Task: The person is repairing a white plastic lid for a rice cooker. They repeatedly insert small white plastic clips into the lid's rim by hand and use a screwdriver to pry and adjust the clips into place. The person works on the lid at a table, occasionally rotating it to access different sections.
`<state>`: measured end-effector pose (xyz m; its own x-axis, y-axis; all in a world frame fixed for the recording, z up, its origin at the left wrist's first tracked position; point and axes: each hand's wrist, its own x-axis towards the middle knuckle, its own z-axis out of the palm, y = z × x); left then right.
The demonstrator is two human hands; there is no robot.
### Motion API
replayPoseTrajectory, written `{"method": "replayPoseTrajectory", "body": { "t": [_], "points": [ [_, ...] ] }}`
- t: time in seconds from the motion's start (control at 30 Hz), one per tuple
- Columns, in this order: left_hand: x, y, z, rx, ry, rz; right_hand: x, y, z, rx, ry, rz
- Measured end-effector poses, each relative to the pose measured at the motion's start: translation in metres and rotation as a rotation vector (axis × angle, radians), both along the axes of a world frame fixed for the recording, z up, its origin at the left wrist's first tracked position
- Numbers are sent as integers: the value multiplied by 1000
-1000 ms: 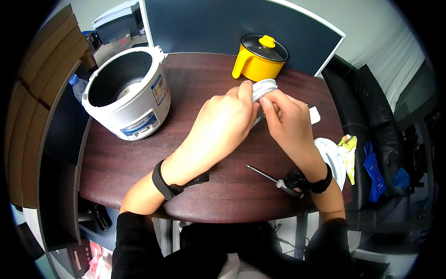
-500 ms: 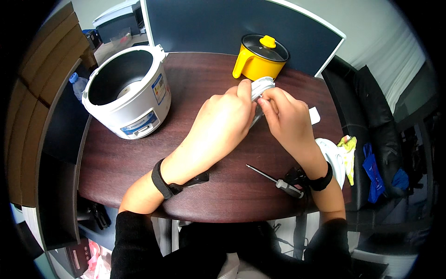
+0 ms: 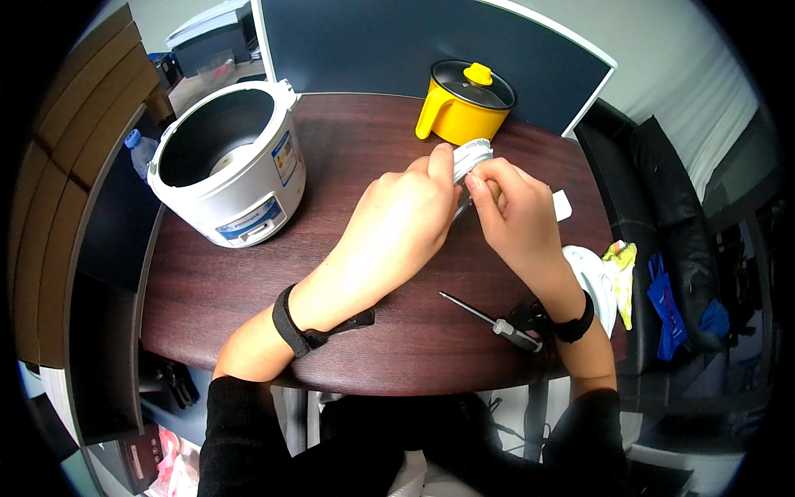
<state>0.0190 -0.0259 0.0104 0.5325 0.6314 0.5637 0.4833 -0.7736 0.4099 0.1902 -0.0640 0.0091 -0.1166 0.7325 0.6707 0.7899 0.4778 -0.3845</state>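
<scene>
Over the far middle of the desk, my left hand [image 3: 406,217] is closed round a white plastic part [image 3: 474,154] with a ridged, curved edge. Most of that part is hidden behind the fingers, and a shiny grey strip shows below it. My right hand [image 3: 515,203] has thumb and forefinger pinched together against the part's right side; anything small between the fingertips is hidden. A screwdriver [image 3: 497,326] with a grey and black handle lies below my right hand. Beyond both hands stands a yellow pot [image 3: 465,118] with a dark lid.
At the left stands a white rice cooker body [image 3: 277,186], lidless, its dark inside showing. White round pieces [image 3: 590,277] and a yellow-white cloth [image 3: 619,263] lie at the right edge. A small white piece [image 3: 561,205] is nearby. A dark partition [image 3: 373,50] closes off the back.
The white part and both hands have shifted and turned very slightly. The grip of each hand looks the same, and everything else on the desk stays put.
</scene>
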Motion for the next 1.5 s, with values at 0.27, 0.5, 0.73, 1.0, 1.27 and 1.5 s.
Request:
{"method": "replayPoseTrajectory", "body": {
  "t": [0.27,0.5,0.73,1.0,1.27,1.5],
  "points": [
    [2,0,0,12,6,15,-5,7,-5,6,40,-12],
    [1,0,1,19,10,19,10,6,5,-891,1191,370],
    [0,0,2,17,20,-9,3,6,-5,120,-149,-41],
    [2,-3,-1,14,59,38,-5,2,2,-702,1103,268],
    [1,1,3,-12,-16,-3,21,-6,7,-470,605,113],
    [-5,8,10,14,39,14,49,-10,2,-95,67,-133]
  ]
}}
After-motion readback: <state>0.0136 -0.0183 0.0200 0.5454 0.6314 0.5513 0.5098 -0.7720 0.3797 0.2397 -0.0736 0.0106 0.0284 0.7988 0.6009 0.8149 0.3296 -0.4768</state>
